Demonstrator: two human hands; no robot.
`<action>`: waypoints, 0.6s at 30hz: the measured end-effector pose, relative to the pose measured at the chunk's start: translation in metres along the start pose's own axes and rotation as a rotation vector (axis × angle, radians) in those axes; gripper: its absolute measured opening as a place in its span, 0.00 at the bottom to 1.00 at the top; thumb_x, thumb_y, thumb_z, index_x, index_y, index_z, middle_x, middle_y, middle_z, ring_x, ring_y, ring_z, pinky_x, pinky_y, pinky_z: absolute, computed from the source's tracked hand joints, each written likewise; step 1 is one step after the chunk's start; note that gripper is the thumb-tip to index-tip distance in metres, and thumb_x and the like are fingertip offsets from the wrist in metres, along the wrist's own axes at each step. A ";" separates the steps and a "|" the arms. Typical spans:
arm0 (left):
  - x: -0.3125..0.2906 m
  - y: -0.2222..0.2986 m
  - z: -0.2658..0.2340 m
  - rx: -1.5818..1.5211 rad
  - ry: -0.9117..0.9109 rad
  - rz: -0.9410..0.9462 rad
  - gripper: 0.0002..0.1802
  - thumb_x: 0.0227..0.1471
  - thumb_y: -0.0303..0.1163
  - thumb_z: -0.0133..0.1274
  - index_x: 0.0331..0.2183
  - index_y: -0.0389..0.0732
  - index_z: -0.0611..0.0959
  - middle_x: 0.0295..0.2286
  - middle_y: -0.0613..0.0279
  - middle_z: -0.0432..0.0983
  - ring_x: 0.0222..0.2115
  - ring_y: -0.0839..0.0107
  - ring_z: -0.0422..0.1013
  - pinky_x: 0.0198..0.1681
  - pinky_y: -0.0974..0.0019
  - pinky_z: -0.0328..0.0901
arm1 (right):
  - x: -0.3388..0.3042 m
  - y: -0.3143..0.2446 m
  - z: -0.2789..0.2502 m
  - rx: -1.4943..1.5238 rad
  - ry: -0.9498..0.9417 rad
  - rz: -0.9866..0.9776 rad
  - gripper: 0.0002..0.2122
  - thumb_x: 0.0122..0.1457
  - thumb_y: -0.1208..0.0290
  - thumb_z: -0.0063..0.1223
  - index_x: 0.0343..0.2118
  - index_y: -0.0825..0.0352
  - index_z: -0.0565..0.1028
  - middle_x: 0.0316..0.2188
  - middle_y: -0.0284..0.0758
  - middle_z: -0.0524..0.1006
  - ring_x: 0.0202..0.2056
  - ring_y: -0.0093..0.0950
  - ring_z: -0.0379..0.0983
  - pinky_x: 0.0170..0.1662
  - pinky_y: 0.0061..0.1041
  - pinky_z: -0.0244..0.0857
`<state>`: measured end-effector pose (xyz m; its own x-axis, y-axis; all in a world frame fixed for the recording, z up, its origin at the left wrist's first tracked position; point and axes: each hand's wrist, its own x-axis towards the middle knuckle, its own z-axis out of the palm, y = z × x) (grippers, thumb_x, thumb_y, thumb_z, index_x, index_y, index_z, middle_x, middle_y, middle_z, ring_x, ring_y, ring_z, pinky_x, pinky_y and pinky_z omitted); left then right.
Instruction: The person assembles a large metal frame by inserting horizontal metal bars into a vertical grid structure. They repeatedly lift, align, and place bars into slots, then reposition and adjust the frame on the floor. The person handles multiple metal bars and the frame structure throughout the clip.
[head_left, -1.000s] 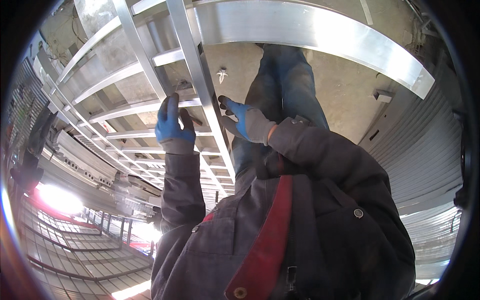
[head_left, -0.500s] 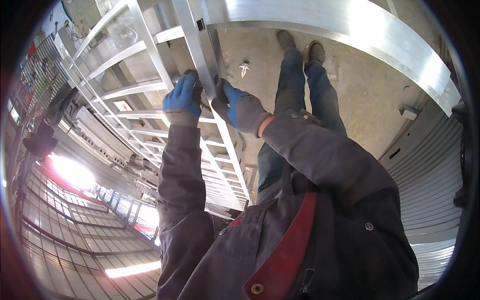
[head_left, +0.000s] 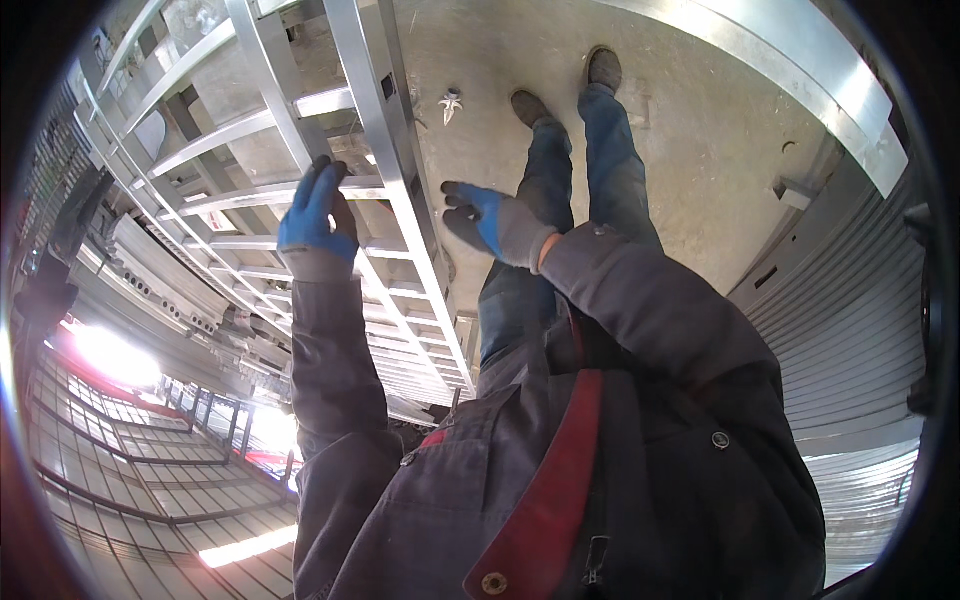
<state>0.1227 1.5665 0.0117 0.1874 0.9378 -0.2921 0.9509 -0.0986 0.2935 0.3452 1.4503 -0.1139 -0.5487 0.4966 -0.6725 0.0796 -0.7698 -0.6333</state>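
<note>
A long, silvery metal frame (head_left: 405, 185) with rails and several rungs stands on my left. My left hand (head_left: 318, 232), in a blue and grey work glove, is raised over the rungs with its fingers stretched out and nothing seen in it. My right hand (head_left: 500, 225), gloved the same way, hovers just right of the frame's nearest rail. Its fingers point toward that rail, apart from it, and the thumb is spread. A small square hole shows in the rail's upper part.
On the concrete floor (head_left: 700, 170) lies a small, pale, pointed object (head_left: 451, 106). A broad shiny metal strip (head_left: 790, 50) curves across the upper right. Stacked ribbed metal profiles (head_left: 850, 330) line the right side. More long profiles (head_left: 160, 270) lie beyond the frame at left.
Both hands have come off the rail and moved apart, the left one leftward. My feet have stepped, and the broad metal strip now sits farther to the upper right.
</note>
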 end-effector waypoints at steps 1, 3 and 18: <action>-0.010 -0.001 0.004 0.039 -0.063 -0.014 0.22 0.52 0.21 0.55 0.49 0.46 0.84 0.49 0.50 0.80 0.45 0.50 0.79 0.44 0.56 0.76 | 0.001 0.001 0.012 0.030 0.030 -0.066 0.27 0.63 0.58 0.59 0.62 0.65 0.70 0.49 0.47 0.81 0.51 0.41 0.79 0.53 0.32 0.71; -0.023 -0.005 0.012 0.130 -0.164 -0.018 0.24 0.52 0.26 0.59 0.52 0.47 0.82 0.49 0.51 0.80 0.43 0.50 0.80 0.41 0.56 0.76 | -0.002 -0.002 0.032 0.071 0.055 -0.161 0.29 0.63 0.60 0.60 0.64 0.67 0.67 0.50 0.46 0.80 0.52 0.38 0.78 0.55 0.30 0.71; -0.031 -0.020 0.038 0.078 -0.023 0.149 0.20 0.53 0.29 0.62 0.49 0.47 0.84 0.46 0.56 0.83 0.39 0.55 0.81 0.40 0.59 0.76 | 0.003 -0.024 0.057 -0.106 0.190 -0.096 0.27 0.65 0.59 0.56 0.61 0.70 0.66 0.47 0.51 0.80 0.48 0.45 0.79 0.49 0.37 0.72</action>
<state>0.1073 1.5266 -0.0196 0.3323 0.9031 -0.2719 0.9283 -0.2623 0.2634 0.2945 1.4476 -0.0790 -0.3920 0.6399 -0.6610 0.1267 -0.6741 -0.7277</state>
